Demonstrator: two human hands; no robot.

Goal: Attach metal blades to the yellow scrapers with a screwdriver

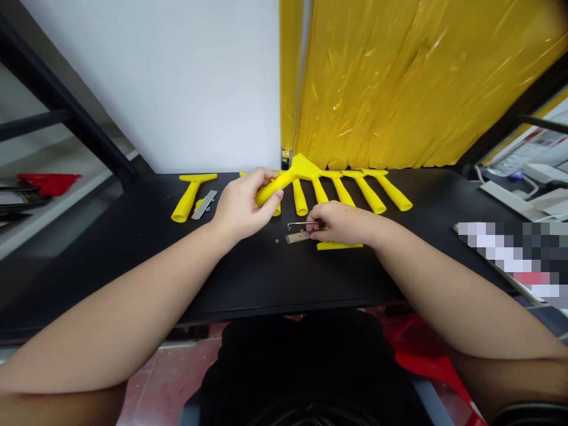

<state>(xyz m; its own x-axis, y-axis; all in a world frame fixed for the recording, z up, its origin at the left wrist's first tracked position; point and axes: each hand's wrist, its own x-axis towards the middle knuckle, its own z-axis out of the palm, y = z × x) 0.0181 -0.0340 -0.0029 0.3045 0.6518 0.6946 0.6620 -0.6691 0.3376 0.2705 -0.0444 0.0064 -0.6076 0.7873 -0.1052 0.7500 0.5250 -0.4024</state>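
My left hand (242, 201) is closed round the tapered grip of a yellow plastic scraper handle (300, 168), its wide flat head raised and pointing away to the right. In my right hand (341, 221), pinched between the fingers, is a thin L-shaped hex key (302, 223), bent end to the left. Just below those fingers lies a metal plate (298, 237); whether they touch it I cannot tell. A yellow strip (339, 245) lies partly under the right hand. Tiny metal pieces, one of them a small nut (277, 241), are scattered near the plate.
Several yellow handles (370, 195) stand in a row behind my hands on the black table (261, 284). Another yellow handle (189, 198) and a grey metal plate (205, 205) with small screws lie at left. A white panel (177, 83) and yellow plastic sheeting (399, 83) close off the back.
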